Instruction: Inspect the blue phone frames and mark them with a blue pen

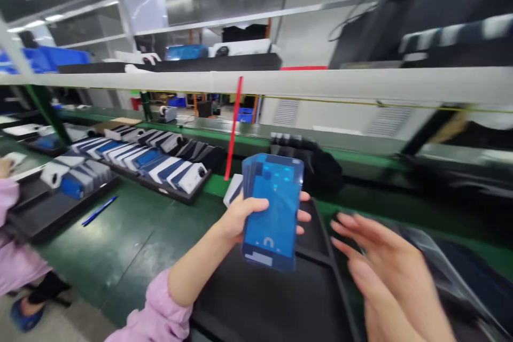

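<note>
Head view: the left hand (237,217) grips a blue stack (276,214) mid-frame, over a tray (272,302); the right hand (388,259), lower right, is unclenched, seemingly empty. Holding seems the step; the next move likely calls for keeping the stack together.

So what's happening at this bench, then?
A person's left hand is holding up a small stack of blue-faced panels, thumb across the front one. The right hand is off to the side, blurred, with its fingers open and apart from the stack. Below the stack is a black tray on the green bench. Farther left, rows of white and blue pieces lean in another tray, and a blue pen lies nearby.
</note>
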Action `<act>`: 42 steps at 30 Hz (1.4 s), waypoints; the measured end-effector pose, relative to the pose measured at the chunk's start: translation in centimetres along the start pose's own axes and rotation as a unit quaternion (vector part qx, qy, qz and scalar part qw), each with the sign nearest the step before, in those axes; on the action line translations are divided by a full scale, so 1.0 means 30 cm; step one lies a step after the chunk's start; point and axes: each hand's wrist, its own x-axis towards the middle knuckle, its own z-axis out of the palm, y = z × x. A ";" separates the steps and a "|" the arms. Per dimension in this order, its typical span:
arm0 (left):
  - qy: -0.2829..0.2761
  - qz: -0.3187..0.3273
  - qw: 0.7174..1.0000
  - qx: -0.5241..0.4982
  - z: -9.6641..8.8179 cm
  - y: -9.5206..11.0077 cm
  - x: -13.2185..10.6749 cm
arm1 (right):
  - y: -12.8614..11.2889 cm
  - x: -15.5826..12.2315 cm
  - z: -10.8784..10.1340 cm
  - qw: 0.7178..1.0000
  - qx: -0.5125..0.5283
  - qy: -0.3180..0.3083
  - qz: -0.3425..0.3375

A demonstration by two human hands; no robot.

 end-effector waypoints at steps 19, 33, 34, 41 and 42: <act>0.115 -0.069 0.990 0.044 0.054 -0.119 0.002 | 0.022 0.133 0.052 0.943 0.269 -0.115 0.159; 0.157 -0.108 0.982 0.000 0.041 -0.108 0.023 | 0.030 0.127 0.090 0.956 0.255 -0.046 0.139; 0.169 -0.113 0.979 0.002 0.039 -0.110 0.026 | 0.032 0.130 0.090 0.955 0.255 -0.049 0.142; 0.262 -0.061 0.962 0.054 0.033 -0.140 0.035 | 0.042 0.141 0.087 0.946 0.269 -0.069 0.169; 0.263 -0.049 0.962 0.061 0.032 -0.143 0.035 | 0.043 0.139 0.086 0.946 0.268 -0.071 0.167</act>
